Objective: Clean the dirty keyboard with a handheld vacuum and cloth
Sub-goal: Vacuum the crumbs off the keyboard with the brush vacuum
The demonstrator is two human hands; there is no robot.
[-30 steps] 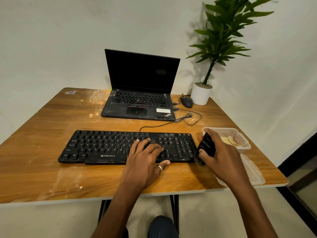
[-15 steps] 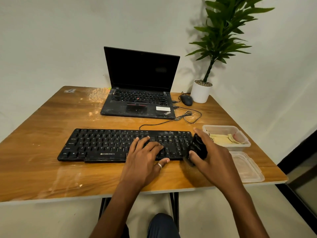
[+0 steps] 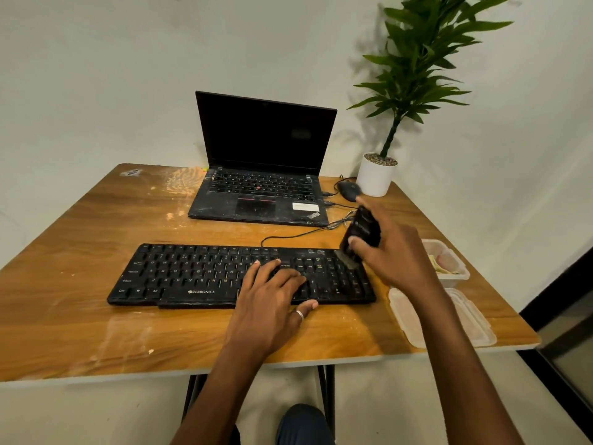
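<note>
Table (image 3: 80, 284): tub (image 3: 457, 278) holds what looks like cloth (image 3: 440, 267).

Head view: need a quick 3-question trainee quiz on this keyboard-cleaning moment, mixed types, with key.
1. True or false: the left hand rests flat on the keyboard.
2. The right hand has its grip on: A) a cloth B) the handheld vacuum C) a mouse.
3. Fill in: the handheld vacuum's nozzle is at the keyboard's ____ end (left or right).

Key: 1 true; 2 B; 3 right.
</note>
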